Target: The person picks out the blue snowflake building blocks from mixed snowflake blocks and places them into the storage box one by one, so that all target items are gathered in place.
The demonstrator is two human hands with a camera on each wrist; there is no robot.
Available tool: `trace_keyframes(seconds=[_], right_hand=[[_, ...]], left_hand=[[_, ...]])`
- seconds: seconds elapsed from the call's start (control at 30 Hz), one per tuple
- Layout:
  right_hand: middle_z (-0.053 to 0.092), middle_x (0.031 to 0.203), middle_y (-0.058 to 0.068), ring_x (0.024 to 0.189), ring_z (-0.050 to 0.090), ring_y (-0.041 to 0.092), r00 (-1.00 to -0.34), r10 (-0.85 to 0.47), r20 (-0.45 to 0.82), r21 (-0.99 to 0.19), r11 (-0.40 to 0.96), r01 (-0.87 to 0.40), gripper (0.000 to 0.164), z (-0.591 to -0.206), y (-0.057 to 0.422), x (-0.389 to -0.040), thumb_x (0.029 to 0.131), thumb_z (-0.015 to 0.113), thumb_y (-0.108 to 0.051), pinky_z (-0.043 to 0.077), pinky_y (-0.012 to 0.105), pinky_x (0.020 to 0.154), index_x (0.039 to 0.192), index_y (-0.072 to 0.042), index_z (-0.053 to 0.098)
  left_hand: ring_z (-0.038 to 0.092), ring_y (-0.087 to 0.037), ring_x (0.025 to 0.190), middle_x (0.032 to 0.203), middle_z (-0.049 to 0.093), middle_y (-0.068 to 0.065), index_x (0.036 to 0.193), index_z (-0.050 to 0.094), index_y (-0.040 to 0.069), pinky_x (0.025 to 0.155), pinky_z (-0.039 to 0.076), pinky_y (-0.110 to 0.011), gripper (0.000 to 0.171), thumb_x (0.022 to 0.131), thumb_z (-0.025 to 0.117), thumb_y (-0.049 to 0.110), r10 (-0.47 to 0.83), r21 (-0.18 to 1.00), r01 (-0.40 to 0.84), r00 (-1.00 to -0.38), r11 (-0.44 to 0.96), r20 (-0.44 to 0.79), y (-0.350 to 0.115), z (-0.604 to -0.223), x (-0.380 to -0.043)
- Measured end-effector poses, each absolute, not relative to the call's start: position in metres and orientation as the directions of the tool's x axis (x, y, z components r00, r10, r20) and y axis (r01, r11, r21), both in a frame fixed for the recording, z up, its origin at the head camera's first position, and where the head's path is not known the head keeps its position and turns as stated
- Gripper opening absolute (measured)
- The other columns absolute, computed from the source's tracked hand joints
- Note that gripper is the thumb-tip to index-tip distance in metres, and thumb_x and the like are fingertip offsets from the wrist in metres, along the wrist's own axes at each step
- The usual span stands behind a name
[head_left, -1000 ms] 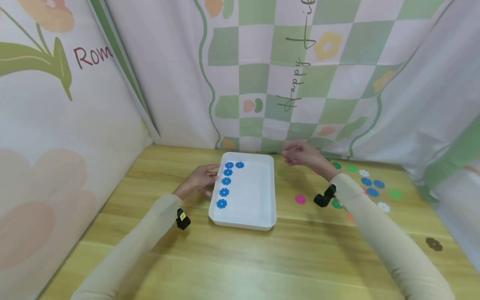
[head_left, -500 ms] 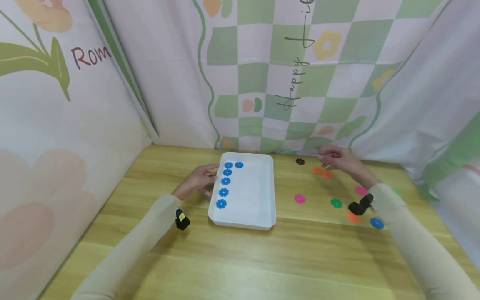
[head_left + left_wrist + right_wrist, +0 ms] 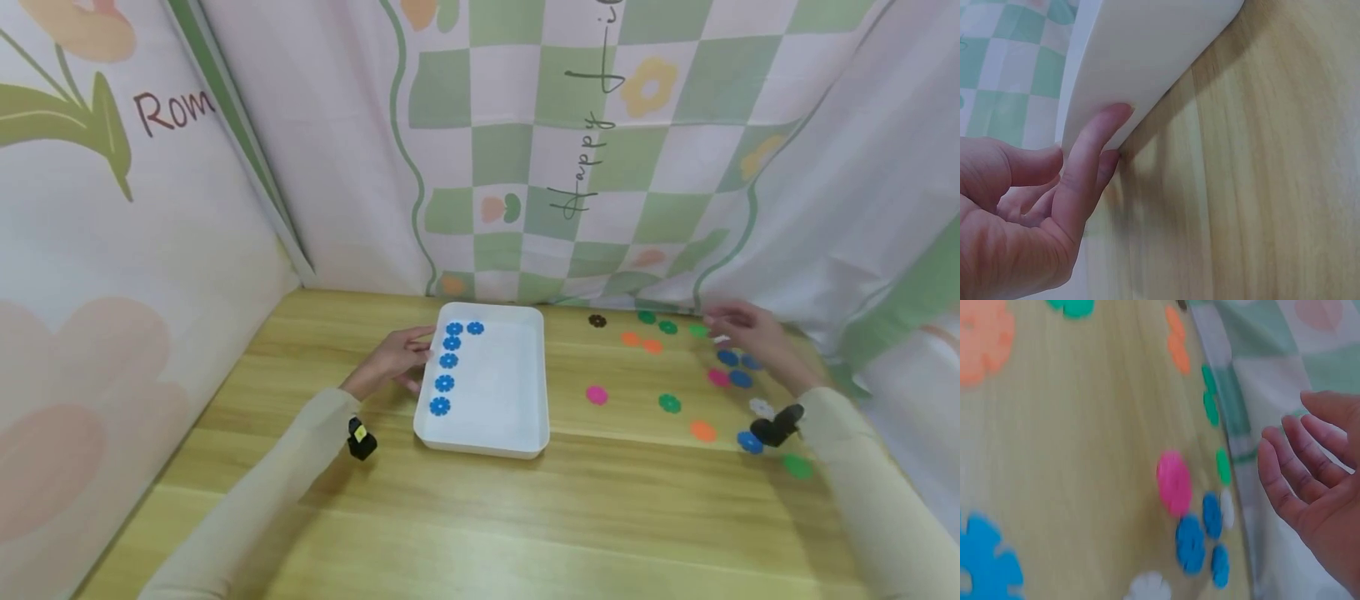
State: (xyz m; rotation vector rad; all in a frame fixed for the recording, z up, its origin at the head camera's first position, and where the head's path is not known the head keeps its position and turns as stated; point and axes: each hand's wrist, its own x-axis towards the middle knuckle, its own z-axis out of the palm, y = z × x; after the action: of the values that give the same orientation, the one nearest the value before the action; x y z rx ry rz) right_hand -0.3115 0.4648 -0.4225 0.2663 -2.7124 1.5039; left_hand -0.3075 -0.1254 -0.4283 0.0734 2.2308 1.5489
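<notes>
My left hand [image 3: 392,357] is at the left side of a white tray [image 3: 501,392]. In the left wrist view its extended fingertips [image 3: 1116,114] touch the tray's outer wall, with the thumb near the rim. Inside the tray, blue flower-shaped plastic discs [image 3: 445,383] form a column along the left side, with another blue disc [image 3: 476,328] beside the top one. My right hand [image 3: 759,340] hovers over the back right of the table, above several blue discs [image 3: 740,379]. The right wrist view shows that hand [image 3: 1322,481] with loosely bent fingers and nothing in them.
Loose discs lie right of the tray: pink [image 3: 597,395], green [image 3: 670,403], orange [image 3: 702,431], brown [image 3: 597,321], and a light green one [image 3: 797,466] near the right sleeve. A checked curtain [image 3: 555,167] hangs along the table's back edge.
My right hand has moved right, from beside the tray's back right corner to over the discs at the back right. The left hand stays on the tray's side.
</notes>
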Motion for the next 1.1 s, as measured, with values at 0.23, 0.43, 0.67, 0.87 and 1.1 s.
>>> trace_keyframes(seconds=[0.23, 0.43, 0.67, 0.87, 1.1], right_hand=[[0.070, 0.125, 0.013, 0.091, 0.061, -0.010, -0.993, -0.105, 0.052, -0.654, 0.748, -0.114, 0.055, -0.438, 0.500, -0.301, 0.109, 0.057, -0.031, 0.059, 0.020, 0.076, 0.147, 0.007, 0.046], [0.062, 0.131, 0.037, 0.094, 0.067, 0.005, -0.995, -0.096, 0.035, -0.555, 0.826, -0.100, 0.057, -0.448, 0.512, -0.297, 0.104, 0.068, -0.032, 0.061, 0.030, 0.077, 0.142, 0.007, 0.052], [0.060, 0.127, 0.041, 0.108, 0.064, 0.044, -0.993, -0.121, 0.013, -0.544, 0.832, -0.108, 0.056, -0.455, 0.508, -0.298, 0.102, 0.070, -0.023, 0.050, 0.010, 0.074, 0.138, 0.015, 0.050], [0.060, 0.128, 0.038, 0.095, 0.057, -0.006, -0.989, -0.143, 0.036, -0.578, 0.804, -0.137, 0.054, -0.466, 0.517, -0.294, 0.104, 0.068, -0.021, 0.046, 0.006, 0.075, 0.141, 0.014, 0.050], [0.062, 0.126, 0.032, 0.092, 0.052, -0.014, -0.990, -0.136, 0.047, -0.611, 0.780, -0.136, 0.053, -0.472, 0.518, -0.289, 0.105, 0.066, -0.024, 0.046, 0.005, 0.077, 0.143, 0.009, 0.051]], left_hand=[[0.059, -0.042, 0.133, 0.161, 0.042, -0.026, 0.164, 0.035, 0.014, 0.066, 0.067, -0.034, 0.058, 0.109, 0.053, 0.007, 0.280, 0.904, -0.175, -0.913, 0.389, -0.297, -0.126, -0.429, -0.307], [0.057, -0.042, 0.136, 0.162, 0.041, -0.026, 0.164, 0.035, 0.014, 0.066, 0.067, -0.034, 0.058, 0.109, 0.053, 0.007, 0.282, 0.905, -0.177, -0.912, 0.387, -0.299, -0.126, -0.430, -0.308], [0.057, -0.043, 0.136, 0.162, 0.041, -0.025, 0.164, 0.035, 0.015, 0.065, 0.067, -0.033, 0.059, 0.109, 0.053, 0.007, 0.277, 0.908, -0.188, -0.912, 0.375, -0.303, -0.126, -0.430, -0.307], [0.057, -0.043, 0.135, 0.162, 0.041, -0.025, 0.164, 0.034, 0.015, 0.066, 0.067, -0.033, 0.059, 0.109, 0.053, 0.007, 0.285, 0.911, -0.185, -0.910, 0.370, -0.300, -0.127, -0.431, -0.308], [0.058, -0.042, 0.135, 0.161, 0.044, -0.024, 0.164, 0.036, 0.017, 0.065, 0.067, -0.032, 0.058, 0.109, 0.054, 0.008, 0.268, 0.912, -0.197, -0.914, 0.360, -0.303, -0.127, -0.435, -0.309]])
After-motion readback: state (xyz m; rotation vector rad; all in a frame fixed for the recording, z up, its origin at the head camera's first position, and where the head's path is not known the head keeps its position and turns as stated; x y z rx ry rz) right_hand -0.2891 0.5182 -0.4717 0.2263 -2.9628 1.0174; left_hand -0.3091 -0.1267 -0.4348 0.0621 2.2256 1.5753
